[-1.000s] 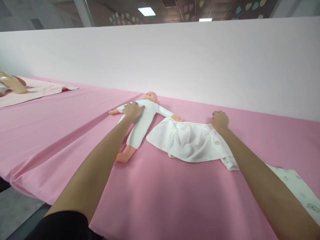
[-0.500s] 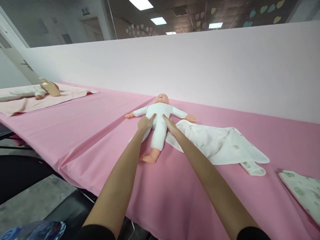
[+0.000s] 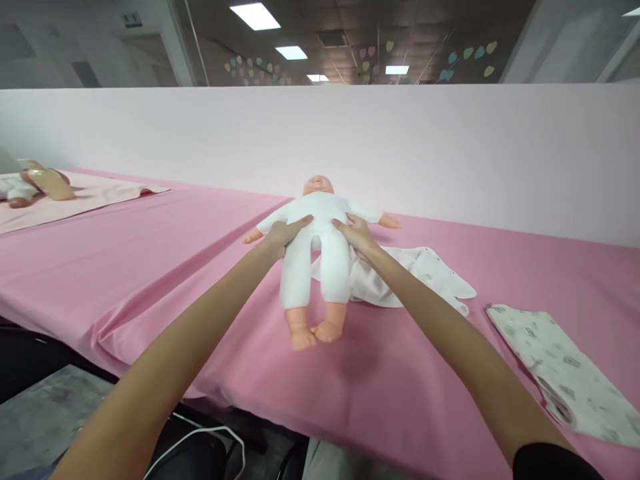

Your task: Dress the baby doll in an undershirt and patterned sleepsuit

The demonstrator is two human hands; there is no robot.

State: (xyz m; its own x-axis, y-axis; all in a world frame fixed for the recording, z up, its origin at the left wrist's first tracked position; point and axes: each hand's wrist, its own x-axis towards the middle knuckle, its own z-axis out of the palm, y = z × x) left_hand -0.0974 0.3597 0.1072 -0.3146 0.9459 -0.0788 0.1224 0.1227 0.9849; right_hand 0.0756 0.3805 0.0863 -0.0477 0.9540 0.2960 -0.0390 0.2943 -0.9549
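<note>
Clearly, the widest thing around the grip is the pink tablecloth [image 3: 390, 413], spread beneath it and out to both sides, with the white wall [image 3: 400, 147] rising beyond. Far to the left of the grip lies a pale pink cloth [image 3: 110, 191].

Between the two hands is the doll [image 3: 319, 212], white-bodied, its head beyond the grip and its bare feet on the near side. The left hand [image 3: 281, 235] and right hand [image 3: 358, 235] clasp it from either side at the lower torso, thumbs over the front. Judging by the shadow on the near side, it seems raised off the table, at least partly.

So the hold on the doll looks secured. The patterned cloth [image 3: 570, 367], well to the right of the grip and nearer the wearer, is folded and in neither hand. Just right of the grip, partly behind the doll and the right forearm, a crumpled white garment [image 3: 435, 267] lies loose; it is not on the doll, and neither hand appears to grasp it. Smallest, a tilted bottle [image 3: 53, 184] rests far left of the grip, on the pale pink cloth's side.
</note>
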